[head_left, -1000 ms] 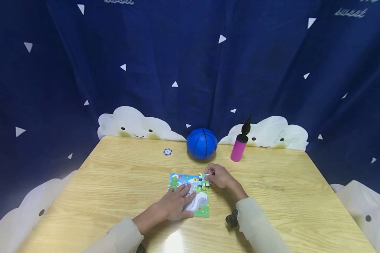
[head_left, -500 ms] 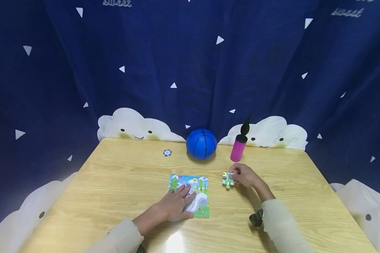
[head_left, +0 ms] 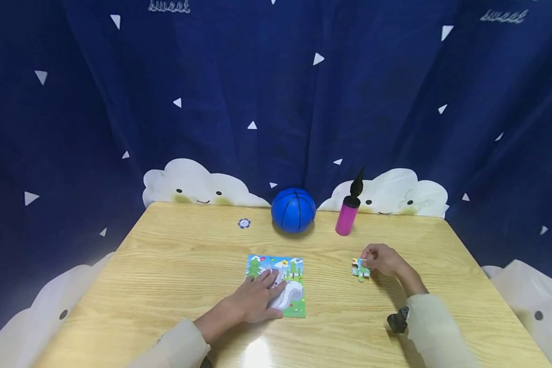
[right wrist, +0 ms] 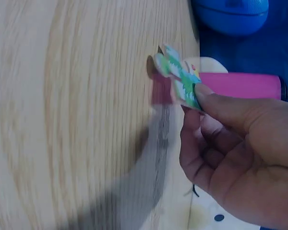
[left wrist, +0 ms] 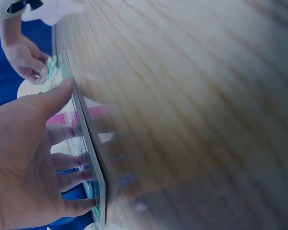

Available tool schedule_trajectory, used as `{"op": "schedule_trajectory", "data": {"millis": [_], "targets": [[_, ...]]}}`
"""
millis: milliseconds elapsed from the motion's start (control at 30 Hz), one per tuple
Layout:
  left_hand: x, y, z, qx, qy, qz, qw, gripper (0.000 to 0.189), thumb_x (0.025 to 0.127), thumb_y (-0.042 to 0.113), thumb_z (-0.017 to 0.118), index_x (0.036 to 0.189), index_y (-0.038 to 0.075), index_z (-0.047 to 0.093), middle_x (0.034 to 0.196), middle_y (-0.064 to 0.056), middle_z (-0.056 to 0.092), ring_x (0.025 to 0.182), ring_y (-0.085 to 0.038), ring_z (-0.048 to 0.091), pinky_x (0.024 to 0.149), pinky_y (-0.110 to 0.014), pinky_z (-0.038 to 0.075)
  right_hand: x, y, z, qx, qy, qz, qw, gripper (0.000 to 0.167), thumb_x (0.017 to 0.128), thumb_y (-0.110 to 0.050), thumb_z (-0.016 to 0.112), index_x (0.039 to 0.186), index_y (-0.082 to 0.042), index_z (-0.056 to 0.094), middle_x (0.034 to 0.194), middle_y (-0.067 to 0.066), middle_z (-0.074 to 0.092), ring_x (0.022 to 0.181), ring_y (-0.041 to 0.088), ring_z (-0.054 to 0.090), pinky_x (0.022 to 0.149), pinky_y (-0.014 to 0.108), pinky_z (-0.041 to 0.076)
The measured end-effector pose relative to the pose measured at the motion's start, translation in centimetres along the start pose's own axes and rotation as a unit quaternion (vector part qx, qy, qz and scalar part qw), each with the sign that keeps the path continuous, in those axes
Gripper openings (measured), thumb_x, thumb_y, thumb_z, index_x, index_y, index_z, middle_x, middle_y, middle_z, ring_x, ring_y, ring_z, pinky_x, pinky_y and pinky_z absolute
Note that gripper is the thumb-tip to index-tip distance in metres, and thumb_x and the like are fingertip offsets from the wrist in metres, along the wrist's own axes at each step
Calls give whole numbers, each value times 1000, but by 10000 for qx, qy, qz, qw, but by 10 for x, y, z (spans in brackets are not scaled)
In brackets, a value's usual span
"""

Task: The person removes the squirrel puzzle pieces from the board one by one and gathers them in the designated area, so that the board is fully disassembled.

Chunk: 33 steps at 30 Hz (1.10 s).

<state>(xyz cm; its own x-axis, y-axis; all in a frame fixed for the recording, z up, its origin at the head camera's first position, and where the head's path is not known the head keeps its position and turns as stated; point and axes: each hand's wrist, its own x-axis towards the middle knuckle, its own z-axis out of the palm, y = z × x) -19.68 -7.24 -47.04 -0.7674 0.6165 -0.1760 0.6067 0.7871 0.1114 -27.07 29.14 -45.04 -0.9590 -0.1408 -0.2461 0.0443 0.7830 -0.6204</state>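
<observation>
A flat square puzzle [head_left: 296,294] with a grey-white animal, trees and flowers printed on it lies on the wooden table. My left hand [head_left: 255,297] rests on it with fingers spread; in the left wrist view the fingertips press the puzzle's face [left wrist: 97,191] and the thumb lies at its near edge. Off to the right, my right hand [head_left: 384,260] pinches a jigsaw piece [head_left: 361,269] between thumb and curled fingers. The right wrist view shows this piece [right wrist: 180,79], green, white and blue with a rounded tab, tilted close over the table with its shadow beside it.
A blue ball [head_left: 293,210] stands at the table's back edge, with a pink pump [head_left: 347,217] with a black top to its right. A blue-and-white poker chip [head_left: 244,223] lies left of the ball. Behind hangs a dark blue curtain [head_left: 211,76].
My right hand has carried the jigsaw piece from over the puzzle's upper right corner away to the right. The left hand has stayed on the puzzle.
</observation>
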Motion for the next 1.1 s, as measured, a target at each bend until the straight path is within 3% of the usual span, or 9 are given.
{"op": "schedule_trajectory", "data": {"millis": [300,700,900,1100], "targets": [[2,4,3,89,98,151,9998,72,90,60,46,149,21,31,157,-13,24,144,-31,24,109,-56,34,-3,19,-9,-731,197,285,9967,8,87,-10,66,88,-4,62,76,3,57,69,15,51,61,26,42],[0,1,4,85,327,182,9993,72,87,62,50,145,20,40,154,-14,32,142,-32,31,105,-55,39,4,16,-3,-1029,227,518,9931,5,85,-6,67,84,-5,62,76,3,56,68,15,49,59,24,41],[0,-1,4,66,376,150,9992,71,87,61,52,144,20,42,153,-14,33,141,-32,32,104,-55,40,4,6,1,-1086,460,84,9930,6,85,-8,68,83,-5,62,77,3,59,68,14,50,58,24,41],[-1,-3,0,-53,445,169,9989,67,89,59,51,143,19,43,153,-14,34,140,-34,33,104,-55,40,10,-26,18,-894,597,-374,9935,7,86,-9,66,82,-5,63,71,2,56,64,14,48,56,25,40]]}}
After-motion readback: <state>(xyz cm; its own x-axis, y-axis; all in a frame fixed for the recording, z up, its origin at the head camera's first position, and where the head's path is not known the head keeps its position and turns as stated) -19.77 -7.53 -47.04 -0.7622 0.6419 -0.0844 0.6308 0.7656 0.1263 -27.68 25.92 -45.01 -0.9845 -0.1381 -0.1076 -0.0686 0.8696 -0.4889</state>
